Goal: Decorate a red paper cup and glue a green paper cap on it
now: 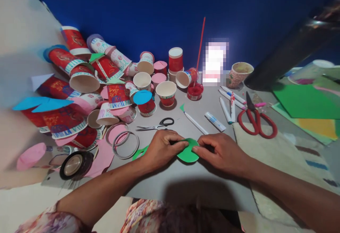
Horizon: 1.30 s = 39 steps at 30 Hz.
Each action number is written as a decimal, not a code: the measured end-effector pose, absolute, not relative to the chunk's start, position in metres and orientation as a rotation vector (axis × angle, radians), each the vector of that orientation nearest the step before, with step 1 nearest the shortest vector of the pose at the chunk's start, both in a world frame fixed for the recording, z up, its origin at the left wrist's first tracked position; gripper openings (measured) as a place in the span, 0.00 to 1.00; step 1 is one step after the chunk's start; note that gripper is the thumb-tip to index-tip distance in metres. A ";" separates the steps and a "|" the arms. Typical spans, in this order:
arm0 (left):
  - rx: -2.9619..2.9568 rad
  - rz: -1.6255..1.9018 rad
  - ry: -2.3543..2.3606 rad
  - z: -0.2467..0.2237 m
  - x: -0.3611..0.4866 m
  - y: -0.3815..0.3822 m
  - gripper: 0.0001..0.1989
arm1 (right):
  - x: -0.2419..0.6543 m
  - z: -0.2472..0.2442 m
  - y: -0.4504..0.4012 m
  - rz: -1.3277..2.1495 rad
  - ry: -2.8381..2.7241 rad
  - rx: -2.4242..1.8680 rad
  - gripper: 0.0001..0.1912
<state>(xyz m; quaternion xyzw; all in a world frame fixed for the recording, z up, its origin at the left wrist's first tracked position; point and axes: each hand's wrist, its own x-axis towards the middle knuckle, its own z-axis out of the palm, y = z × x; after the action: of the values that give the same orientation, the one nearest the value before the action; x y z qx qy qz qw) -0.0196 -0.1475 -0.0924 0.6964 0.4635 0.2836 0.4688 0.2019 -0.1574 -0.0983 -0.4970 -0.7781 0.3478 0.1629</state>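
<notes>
A round piece of green paper [189, 152] is held between my two hands above the grey table. My left hand [166, 148] pinches its left edge, thumb on top. On the opposite edge, my right hand [219, 151] grips it with the thumb pressed on the upper face. Fingers beneath the paper are hidden. Small black-handled scissors [156, 125] lie just beyond my left hand. Beyond my right hand are a white marker [196, 123] and a glue tube [215, 121]. Green paper scraps [140, 153] rest beside my left wrist.
Many decorated paper cups [114, 96] are piled at the left and back. Grey rings [125, 144] and a tape roll [75, 165] sit at the left. Large red-handled scissors [256, 119] lie by a beige cloth [255, 162]. Green sheets [305, 100] are at the right, near a black pole [284, 48].
</notes>
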 end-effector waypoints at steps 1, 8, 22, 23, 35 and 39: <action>1.713 0.687 1.140 -0.091 -0.020 -0.147 0.12 | 0.201 -0.098 -0.157 1.014 -2.206 -1.423 0.21; 1.751 0.653 1.190 -0.083 -0.019 -0.146 0.08 | 0.201 -0.092 -0.154 1.184 -2.063 -1.454 0.21; 1.530 0.666 1.241 -0.084 -0.020 -0.144 0.10 | 0.201 -0.098 -0.155 1.213 -2.041 -1.417 0.24; 1.550 0.666 1.231 -0.084 -0.020 -0.144 0.10 | 0.200 -0.097 -0.155 1.199 -2.046 -1.412 0.23; 1.618 0.746 1.183 -0.087 -0.020 -0.147 0.15 | 0.201 -0.095 -0.154 1.168 -2.059 -1.449 0.24; 1.502 0.728 1.163 -0.086 -0.025 -0.147 0.27 | 0.204 -0.094 -0.153 1.146 -2.031 -1.530 0.24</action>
<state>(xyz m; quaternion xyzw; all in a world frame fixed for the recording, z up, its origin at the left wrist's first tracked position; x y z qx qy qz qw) -0.0247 -0.1466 -0.0863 0.6280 0.4862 0.3043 0.5259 0.2040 -0.1529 -0.0942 -0.5400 -0.7170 0.4045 0.1753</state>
